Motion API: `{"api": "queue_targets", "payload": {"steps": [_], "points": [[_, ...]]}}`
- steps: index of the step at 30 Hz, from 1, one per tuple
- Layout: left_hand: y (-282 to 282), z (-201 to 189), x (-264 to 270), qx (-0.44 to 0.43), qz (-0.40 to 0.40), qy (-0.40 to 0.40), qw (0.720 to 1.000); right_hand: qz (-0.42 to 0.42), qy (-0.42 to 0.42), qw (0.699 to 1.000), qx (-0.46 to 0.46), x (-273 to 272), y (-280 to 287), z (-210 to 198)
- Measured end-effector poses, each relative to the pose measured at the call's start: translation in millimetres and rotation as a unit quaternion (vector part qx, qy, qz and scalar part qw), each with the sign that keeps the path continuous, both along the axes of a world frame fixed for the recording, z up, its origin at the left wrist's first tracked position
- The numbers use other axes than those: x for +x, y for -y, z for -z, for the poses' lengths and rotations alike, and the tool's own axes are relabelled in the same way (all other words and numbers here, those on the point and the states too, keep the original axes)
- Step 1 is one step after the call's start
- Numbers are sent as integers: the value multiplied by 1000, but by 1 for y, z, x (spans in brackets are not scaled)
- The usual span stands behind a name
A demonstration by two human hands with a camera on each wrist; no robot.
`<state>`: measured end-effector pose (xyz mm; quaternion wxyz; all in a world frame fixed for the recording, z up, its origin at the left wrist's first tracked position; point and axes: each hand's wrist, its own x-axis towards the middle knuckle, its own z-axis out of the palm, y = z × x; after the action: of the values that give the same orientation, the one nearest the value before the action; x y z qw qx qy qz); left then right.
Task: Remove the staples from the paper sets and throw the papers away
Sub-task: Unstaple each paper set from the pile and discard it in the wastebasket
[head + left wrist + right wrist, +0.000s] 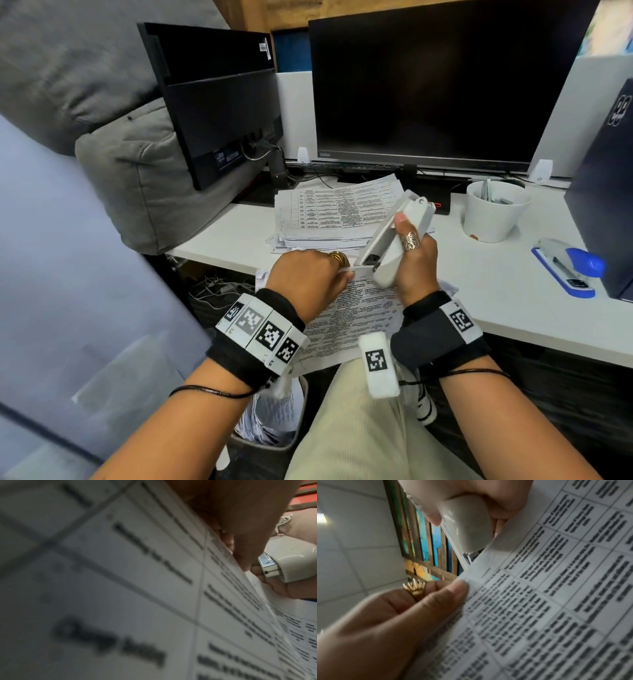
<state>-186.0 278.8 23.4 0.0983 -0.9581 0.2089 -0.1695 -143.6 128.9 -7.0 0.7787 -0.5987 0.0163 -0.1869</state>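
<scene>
Paper set [346, 318] pinched by left hand [308, 277] | right hand [416, 260] grips stapler [394, 236] | bin [270, 442] holds papers

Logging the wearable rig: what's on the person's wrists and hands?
Left hand: gold ring; wrist in a black band carrying a row of white blocks with black square markers. Right hand: silver filigree ring; black strap with white marker blocks. A thin black cord loops each forearm. No sleeves.

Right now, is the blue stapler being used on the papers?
No. The blue stapler lies untouched on the desk, while the right hand holds a grey stapler at the paper set.
</scene>
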Motion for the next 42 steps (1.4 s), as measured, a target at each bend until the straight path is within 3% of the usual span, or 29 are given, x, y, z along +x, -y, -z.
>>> {"api": "queue_targets", "payload": {"steps": [6, 23, 30, 36, 40, 42], "points": [[3, 1, 0, -2, 8, -3, 1000, 24, 32, 997, -70, -5, -6, 4], [4, 2, -1, 26, 0, -8, 1000, 39, 83, 992, -92, 0, -22, 4], [5, 5, 0, 33, 12, -13, 999, 22, 66, 994, -86, 1, -21, 7], [2, 12, 7, 29, 9, -16, 999, -39, -47, 995, -83, 20, -6, -2], [-1, 18, 9, 11, 16, -15, 1000, 0, -90, 990, -107, 36, 27, -13], [-2, 20, 10, -7, 22, -16, 1000, 7, -159, 977, -144, 47, 54, -14]]}}
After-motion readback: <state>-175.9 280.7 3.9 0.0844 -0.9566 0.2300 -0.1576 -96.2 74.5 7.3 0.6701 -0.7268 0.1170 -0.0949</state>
